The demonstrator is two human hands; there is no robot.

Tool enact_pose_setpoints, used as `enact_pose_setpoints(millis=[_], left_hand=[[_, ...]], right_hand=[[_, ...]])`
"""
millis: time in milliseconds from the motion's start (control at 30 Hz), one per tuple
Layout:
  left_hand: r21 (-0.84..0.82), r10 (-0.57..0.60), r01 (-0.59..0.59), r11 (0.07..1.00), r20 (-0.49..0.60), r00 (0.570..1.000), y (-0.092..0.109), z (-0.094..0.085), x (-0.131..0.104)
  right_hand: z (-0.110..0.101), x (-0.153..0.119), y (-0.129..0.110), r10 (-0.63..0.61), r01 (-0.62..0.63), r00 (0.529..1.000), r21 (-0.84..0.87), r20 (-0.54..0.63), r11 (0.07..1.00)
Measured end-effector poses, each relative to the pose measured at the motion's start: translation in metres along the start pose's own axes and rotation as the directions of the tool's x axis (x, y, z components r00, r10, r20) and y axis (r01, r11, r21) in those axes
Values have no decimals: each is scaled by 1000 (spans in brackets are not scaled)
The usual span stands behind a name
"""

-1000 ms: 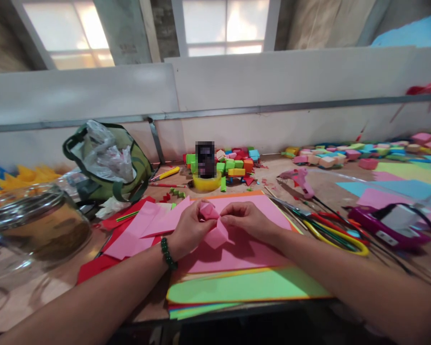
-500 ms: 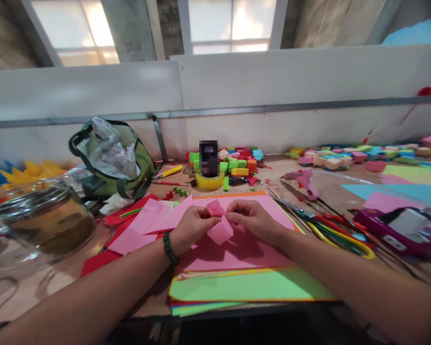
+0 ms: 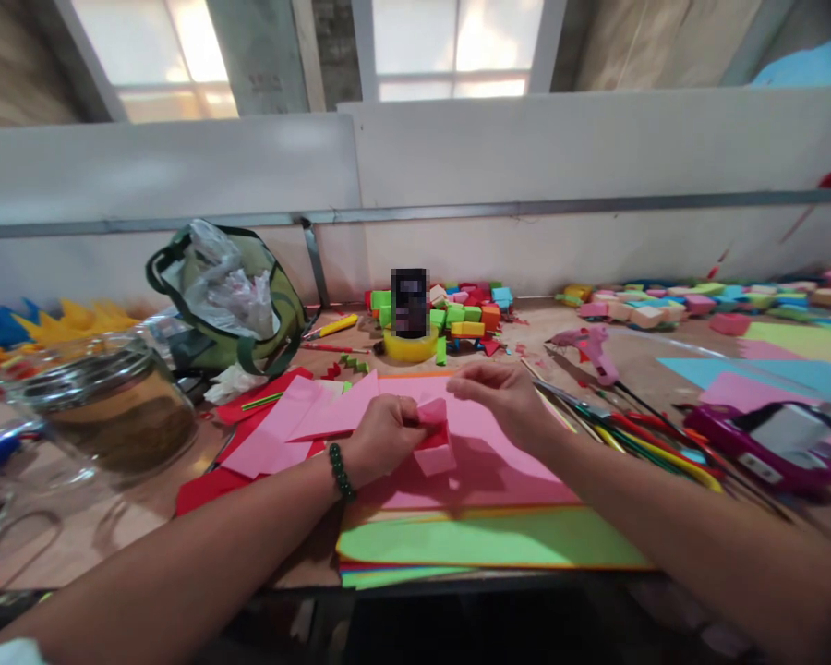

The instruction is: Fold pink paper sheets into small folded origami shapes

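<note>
In my left hand [image 3: 388,432] is a small pink folded paper box [image 3: 435,454], pinched between thumb and fingers at its left side. One flap stands up at its top, and an open hollow shows below it. A dark green bead bracelet sits on my left wrist. Just above and right of the paper, my right hand [image 3: 495,392] has its thumb and fingertips drawn together, with nothing visible in them. Beneath both hands lies a stack of coloured sheets, with a pink sheet [image 3: 509,462] on top and a green one [image 3: 471,542] showing at the near edge.
Loose pink sheets [image 3: 270,429] and red paper lie at left, beside a glass jar [image 3: 111,406] and green bag [image 3: 277,305]. Tape [image 3: 410,346] and small paper boxes [image 3: 467,328] stand behind. At right are a pink glue gun [image 3: 592,351], scissors and a purple device [image 3: 762,448].
My right hand has let go of the pink paper and moved slightly up and right. The paper has turned in my left hand, showing its hollow. The view has shifted a little.
</note>
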State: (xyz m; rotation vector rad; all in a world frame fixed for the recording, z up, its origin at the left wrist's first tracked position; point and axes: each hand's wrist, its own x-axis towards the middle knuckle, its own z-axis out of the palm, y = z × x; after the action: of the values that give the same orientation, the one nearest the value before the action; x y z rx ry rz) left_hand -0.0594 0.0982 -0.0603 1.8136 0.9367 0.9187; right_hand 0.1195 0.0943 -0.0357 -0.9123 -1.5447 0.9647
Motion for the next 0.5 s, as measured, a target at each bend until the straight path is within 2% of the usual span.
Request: enact_pose_setpoints(millis=[67, 167, 233, 300, 367, 500], left_hand=[[23, 4, -3, 1000, -26, 1000, -2, -2, 1], [58, -1, 5, 998, -77, 997, -5, -5, 4], [81, -8, 17, 997, -109, 994, -7, -6, 6], [79, -14, 25, 997, -131, 991, -9, -9, 8], [58, -29, 37, 998, -129, 991, -11, -10, 10], [27, -36, 38, 999, -76, 996, -13, -11, 11]], right_hand=[[-1, 7, -8, 21, -20, 999, -16, 29, 1000], [3, 17, -8, 138, -103, 960, -152, 245, 983], [7, 21, -1, 178, -123, 930, -183, 322, 975], [10, 23, 8, 148, -115, 933, -119, 328, 986], [11, 24, 16, 113, -108, 951, -33, 287, 994], [9, 22, 23, 185, -197, 949, 25, 254, 980]])
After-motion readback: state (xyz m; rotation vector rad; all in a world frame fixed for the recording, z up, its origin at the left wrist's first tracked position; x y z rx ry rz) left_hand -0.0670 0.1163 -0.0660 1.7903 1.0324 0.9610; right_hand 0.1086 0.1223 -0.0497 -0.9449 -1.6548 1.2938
